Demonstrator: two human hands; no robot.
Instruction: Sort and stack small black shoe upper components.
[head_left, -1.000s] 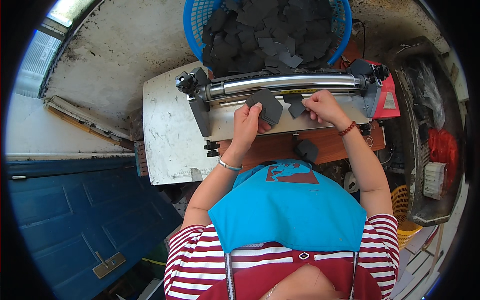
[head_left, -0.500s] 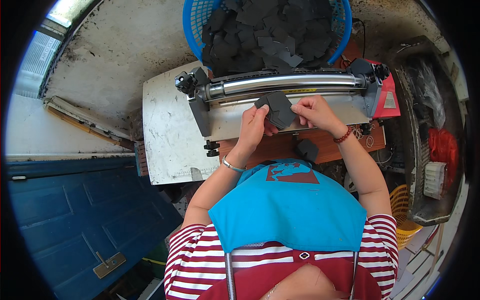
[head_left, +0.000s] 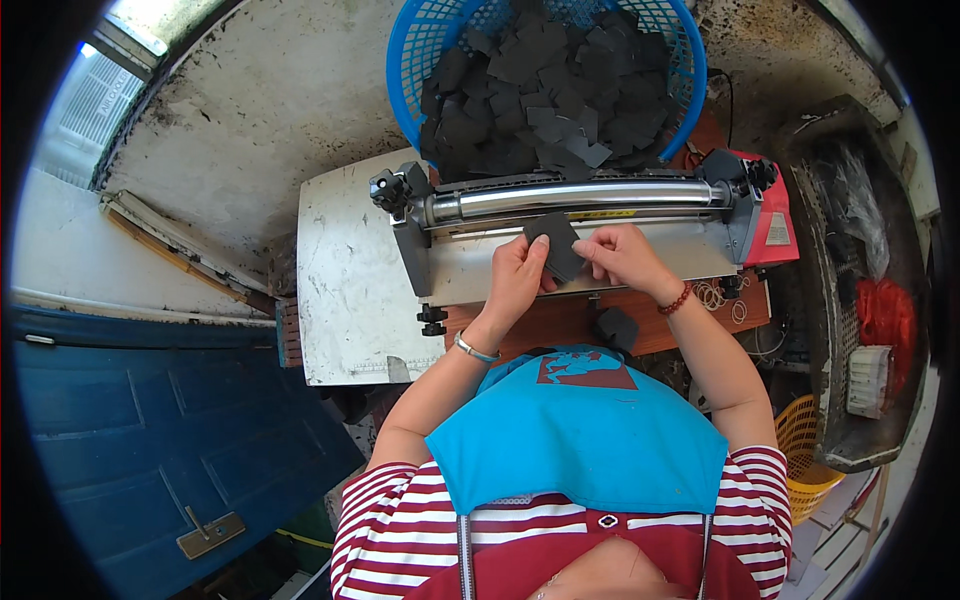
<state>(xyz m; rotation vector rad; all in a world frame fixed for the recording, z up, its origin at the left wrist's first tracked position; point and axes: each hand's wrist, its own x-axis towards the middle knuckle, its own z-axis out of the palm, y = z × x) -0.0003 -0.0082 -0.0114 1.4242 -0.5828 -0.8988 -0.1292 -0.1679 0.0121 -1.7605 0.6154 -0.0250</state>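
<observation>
My left hand [head_left: 519, 278] grips a small stack of flat black pieces [head_left: 553, 246], thumb on top and fingers beneath. Closed in a pinch, my right hand [head_left: 622, 258] has its fingertips at the stack's right edge. Whether a single piece is between those fingertips is too small to tell. Both hands are over the metal plate [head_left: 470, 268] of a roller machine, just in front of its shiny roller [head_left: 590, 198]. Below the plate's front edge, another black piece or small pile [head_left: 616, 328] lies near the apron.
Behind the machine stands a blue basket [head_left: 402, 75] heaped with black pieces. A white board [head_left: 345, 270] is at the left, near a blue door [head_left: 130, 420]. String loops [head_left: 712, 293] lie by the machine's right end. A yellow basket [head_left: 800, 440] and a dark trough [head_left: 850, 440] are farther right.
The whole view has shifted, so the machine and basket appear lower. The stack is turned more upright in my left hand. My right hand stays at its right edge.
</observation>
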